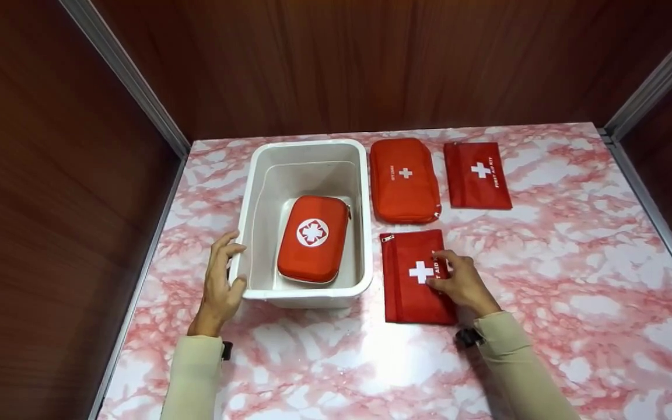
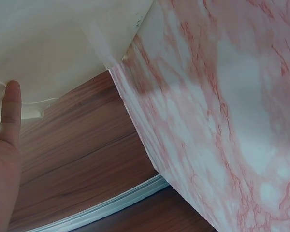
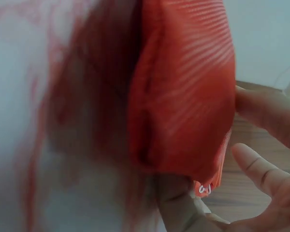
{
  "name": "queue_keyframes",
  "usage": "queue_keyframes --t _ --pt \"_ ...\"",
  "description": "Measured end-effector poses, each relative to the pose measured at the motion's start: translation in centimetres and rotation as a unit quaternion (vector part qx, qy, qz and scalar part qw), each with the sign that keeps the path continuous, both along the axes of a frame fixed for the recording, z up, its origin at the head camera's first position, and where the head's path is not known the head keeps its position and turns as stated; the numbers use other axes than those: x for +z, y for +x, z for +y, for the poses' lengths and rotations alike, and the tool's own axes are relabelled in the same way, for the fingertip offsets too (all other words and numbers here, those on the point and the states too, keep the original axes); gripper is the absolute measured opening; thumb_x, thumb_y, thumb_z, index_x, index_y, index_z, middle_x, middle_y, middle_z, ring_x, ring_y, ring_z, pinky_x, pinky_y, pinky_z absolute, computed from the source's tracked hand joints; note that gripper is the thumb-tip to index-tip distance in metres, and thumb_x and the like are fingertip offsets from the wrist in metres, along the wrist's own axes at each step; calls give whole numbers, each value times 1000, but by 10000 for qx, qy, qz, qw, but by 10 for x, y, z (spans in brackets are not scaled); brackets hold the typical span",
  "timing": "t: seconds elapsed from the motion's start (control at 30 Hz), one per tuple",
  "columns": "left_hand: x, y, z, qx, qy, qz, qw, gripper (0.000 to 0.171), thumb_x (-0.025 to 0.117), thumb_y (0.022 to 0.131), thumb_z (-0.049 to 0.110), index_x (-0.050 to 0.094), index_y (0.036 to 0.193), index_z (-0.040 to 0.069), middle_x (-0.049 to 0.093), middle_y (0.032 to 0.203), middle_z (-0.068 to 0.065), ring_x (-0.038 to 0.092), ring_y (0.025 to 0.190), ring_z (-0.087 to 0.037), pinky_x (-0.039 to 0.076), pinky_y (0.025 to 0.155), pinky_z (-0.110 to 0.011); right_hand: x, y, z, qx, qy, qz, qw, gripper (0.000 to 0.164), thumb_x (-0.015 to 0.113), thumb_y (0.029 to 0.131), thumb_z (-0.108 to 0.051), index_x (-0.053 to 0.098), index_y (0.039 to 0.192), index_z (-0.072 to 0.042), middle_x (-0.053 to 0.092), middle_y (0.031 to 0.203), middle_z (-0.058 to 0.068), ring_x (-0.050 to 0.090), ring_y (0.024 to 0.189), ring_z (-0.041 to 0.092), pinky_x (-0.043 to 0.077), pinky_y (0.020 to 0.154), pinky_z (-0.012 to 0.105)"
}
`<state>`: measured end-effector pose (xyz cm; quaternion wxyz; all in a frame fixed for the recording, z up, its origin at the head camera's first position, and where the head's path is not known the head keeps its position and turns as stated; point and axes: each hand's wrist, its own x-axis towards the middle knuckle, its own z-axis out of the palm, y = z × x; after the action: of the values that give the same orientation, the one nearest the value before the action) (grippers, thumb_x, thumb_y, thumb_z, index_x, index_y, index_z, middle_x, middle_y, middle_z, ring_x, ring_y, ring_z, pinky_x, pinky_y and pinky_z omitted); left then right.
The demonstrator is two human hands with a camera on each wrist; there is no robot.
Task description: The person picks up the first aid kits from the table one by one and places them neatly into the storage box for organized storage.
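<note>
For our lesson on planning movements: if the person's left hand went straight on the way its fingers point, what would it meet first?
The white bin: the left hand's fingers are right at its left rim. Whether they would press the wall or pass over it is unclear.

A booth-like nook, with wood-grain panels (image 1: pixel 336 64) at the left, top and right of the frame, metal strips (image 1: pixel 130 75) at the upper corners, and a pink-marbled table (image 1: pixel 604 291) across the bottom.
</note>
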<state>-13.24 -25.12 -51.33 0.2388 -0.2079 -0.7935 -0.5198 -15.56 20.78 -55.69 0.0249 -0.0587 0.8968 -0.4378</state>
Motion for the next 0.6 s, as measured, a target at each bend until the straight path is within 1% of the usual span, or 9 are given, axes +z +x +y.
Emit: queue_keyframes --t 0.1,0.17,0.27,0.37,0.6 --pt "-1 0 0 8 -3 43 10000 55 44 60 -9 54 114 -10 42 141 -29 46 122 -38 42 99 -25 -1 0 -2 176 140 95 9997 48 80 77 -1 61 120 5 62 108 31 56 96 41 44 85 49" --pt "-1 0 0 22 -8 56 10000 56 44 60 -10 54 114 -10 42 140 -29 45 123 -39 41 99 -23 -1 0 -3 297 147 140 9994 45 79 77 0 61 118 5 65 104 28 59 93 38 46 83 47" --pt "-2 0 0 38 -31 67 10000 55 44 60 -10 54 114 -11 42 140 -29 46 122 -39 41 99 -24 0 1 -3 377 107 39 9992 43 78 78 1 61 117 4 66 101 25 60 88 35 46 79 45" --pt "-1 1 0 45 -49 42 10000 55 45 60 -9 54 114 -11 43 141 -28 47 122 -38 42 99 -25 1 1 -5 356 32 -65 9993 41 77 78 1 61 116 3 66 101 24 59 88 34 46 79 43" --pt "0 0 0 20 -19 37 10000 56 45 60 -9 54 115 -11 41 141 -30 48 119 -38 42 98 -25 -1 0 -7 309 -253 66 9992 41 75 76 6 59 114 5 65 99 24 59 88 34 46 81 43"
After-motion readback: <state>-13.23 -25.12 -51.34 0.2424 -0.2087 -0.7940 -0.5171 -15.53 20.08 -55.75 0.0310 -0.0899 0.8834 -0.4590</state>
